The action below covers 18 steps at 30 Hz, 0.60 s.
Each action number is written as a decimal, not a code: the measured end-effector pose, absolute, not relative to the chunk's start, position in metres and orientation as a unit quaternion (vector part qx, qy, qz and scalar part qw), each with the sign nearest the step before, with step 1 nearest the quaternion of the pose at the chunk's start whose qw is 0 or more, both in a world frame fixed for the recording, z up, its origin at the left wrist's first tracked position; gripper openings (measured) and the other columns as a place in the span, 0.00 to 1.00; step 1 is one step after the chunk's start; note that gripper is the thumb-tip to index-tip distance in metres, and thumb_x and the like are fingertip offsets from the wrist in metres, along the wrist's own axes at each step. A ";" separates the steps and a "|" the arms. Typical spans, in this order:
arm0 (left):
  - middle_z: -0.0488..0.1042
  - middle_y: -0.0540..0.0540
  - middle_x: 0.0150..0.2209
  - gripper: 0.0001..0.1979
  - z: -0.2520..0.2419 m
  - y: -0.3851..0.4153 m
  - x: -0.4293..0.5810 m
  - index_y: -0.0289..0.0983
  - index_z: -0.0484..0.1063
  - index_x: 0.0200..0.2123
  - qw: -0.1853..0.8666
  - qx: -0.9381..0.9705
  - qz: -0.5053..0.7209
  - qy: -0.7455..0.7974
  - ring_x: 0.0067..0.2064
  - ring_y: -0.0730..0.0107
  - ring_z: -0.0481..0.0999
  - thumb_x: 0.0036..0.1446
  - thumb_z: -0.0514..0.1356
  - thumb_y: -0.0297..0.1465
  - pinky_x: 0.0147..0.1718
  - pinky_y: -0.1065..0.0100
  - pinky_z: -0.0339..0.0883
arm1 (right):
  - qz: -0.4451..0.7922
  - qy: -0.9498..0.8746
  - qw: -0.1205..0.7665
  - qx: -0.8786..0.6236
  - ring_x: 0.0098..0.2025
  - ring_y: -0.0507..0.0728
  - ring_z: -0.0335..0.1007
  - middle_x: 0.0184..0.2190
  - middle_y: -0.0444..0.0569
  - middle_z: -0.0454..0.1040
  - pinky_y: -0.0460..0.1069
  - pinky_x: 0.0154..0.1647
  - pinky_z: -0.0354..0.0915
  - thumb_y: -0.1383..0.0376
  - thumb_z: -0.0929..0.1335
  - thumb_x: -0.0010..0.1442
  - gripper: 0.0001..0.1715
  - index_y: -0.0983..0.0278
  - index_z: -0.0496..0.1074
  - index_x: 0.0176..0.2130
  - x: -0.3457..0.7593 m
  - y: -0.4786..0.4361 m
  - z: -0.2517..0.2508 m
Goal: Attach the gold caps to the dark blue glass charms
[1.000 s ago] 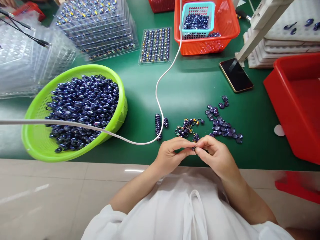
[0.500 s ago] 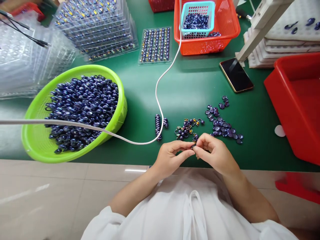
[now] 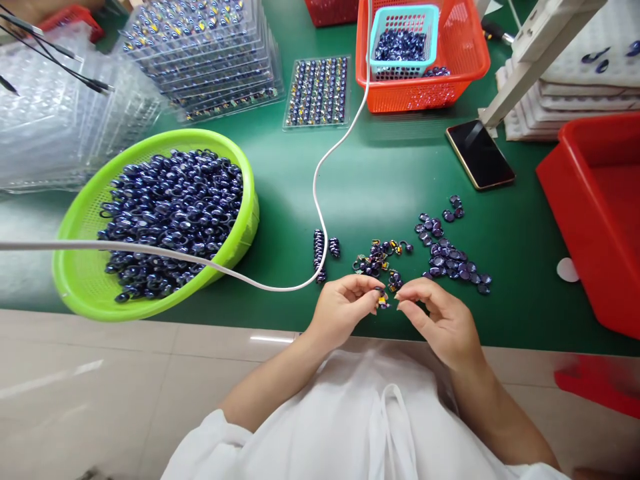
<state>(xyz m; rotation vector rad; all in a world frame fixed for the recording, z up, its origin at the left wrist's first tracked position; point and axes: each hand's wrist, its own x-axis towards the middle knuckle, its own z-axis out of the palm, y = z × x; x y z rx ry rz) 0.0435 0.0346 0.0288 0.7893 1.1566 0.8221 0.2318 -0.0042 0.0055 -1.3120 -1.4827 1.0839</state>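
My left hand (image 3: 345, 308) pinches a small glossy dark-blue earbud housing (image 3: 383, 300) between thumb and fingers; a yellow piece shows on it. A little to its right is my right hand (image 3: 440, 320), its thumb and forefinger slightly apart near the housing and nothing visible between them. Just beyond the fingers lies a loose cluster of similar housings (image 3: 373, 261) with yellow and metallic innards. To the right of that are scattered dark-blue caps (image 3: 450, 259). Two short rows of dark pieces (image 3: 319, 257) stand to the left, beside a white cable (image 3: 316, 180).
A tilted green basket (image 3: 250, 193) full of dark looped parts stands at left. Behind are stacked clear trays (image 3: 230, 73), one filled tray (image 3: 319, 92), and an orange basket (image 3: 425, 100) holding a turquoise basket (image 3: 404, 69). A phone (image 3: 480, 155) and red bin (image 3: 575, 167) are at right.
My right hand has drawn back to the right, away from the piece. My left hand keeps the housing, whose yellow part now shows. The whole view has shifted slightly.
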 end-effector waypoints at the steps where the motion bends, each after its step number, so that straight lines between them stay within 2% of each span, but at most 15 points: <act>1: 0.77 0.50 0.24 0.07 0.029 0.035 0.044 0.34 0.80 0.30 0.685 0.361 0.364 0.518 0.24 0.76 0.72 0.46 0.70 0.29 0.26 0.72 0.70 | 0.413 -0.613 0.434 -0.515 0.39 0.55 0.75 0.38 0.45 0.76 0.50 0.41 0.71 0.66 0.70 0.65 0.05 0.56 0.74 0.42 0.231 -0.004 0.006; 5: 0.75 0.51 0.22 0.05 0.027 0.035 0.046 0.34 0.79 0.30 0.683 0.380 0.349 0.517 0.23 0.77 0.69 0.47 0.68 0.28 0.24 0.73 0.64 | 0.342 -0.682 0.444 -0.471 0.40 0.55 0.75 0.39 0.46 0.76 0.51 0.39 0.71 0.71 0.70 0.62 0.13 0.55 0.73 0.45 0.227 -0.002 0.008; 8: 0.75 0.51 0.22 0.05 0.025 0.033 0.048 0.34 0.79 0.30 0.682 0.384 0.359 0.508 0.23 0.77 0.69 0.48 0.68 0.29 0.24 0.73 0.65 | 0.291 -0.718 0.442 -0.453 0.40 0.55 0.74 0.39 0.47 0.75 0.50 0.39 0.71 0.74 0.70 0.61 0.16 0.56 0.73 0.46 0.223 0.000 0.009; 13: 0.80 0.47 0.28 0.06 0.025 0.030 0.051 0.34 0.81 0.33 0.652 0.420 0.357 0.520 0.26 0.74 0.74 0.52 0.66 0.29 0.28 0.73 0.70 | 0.267 -0.716 0.437 -0.474 0.37 0.53 0.71 0.35 0.45 0.73 0.48 0.37 0.68 0.75 0.68 0.62 0.11 0.59 0.70 0.41 0.219 0.002 0.011; 18: 0.83 0.42 0.37 0.10 0.025 0.026 0.045 0.35 0.82 0.42 0.606 0.515 0.328 0.509 0.35 0.67 0.80 0.58 0.63 0.30 0.36 0.68 0.75 | 0.346 -0.666 0.388 -0.534 0.33 0.51 0.67 0.31 0.43 0.71 0.47 0.34 0.63 0.71 0.67 0.64 0.07 0.60 0.70 0.34 0.223 0.004 0.018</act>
